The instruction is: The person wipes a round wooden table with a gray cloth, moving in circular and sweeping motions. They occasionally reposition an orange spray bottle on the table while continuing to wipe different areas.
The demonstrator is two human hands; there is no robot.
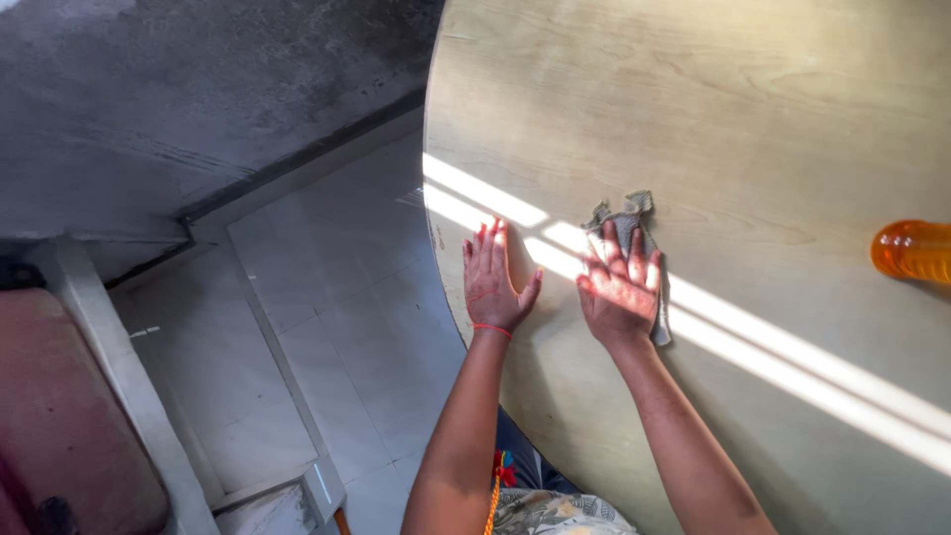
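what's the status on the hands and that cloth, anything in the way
Left hand flat on the table near its edge, empty. Right hand pressed flat on the grey cloth. Orange bottle off to the right, apart from the cloth.

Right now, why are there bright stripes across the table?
In the head view, sunlight falls in slanted bands across the wooden table, crossing both hands, left hand and right hand, and the grey cloth; the orange bottle glows at the frame edge.
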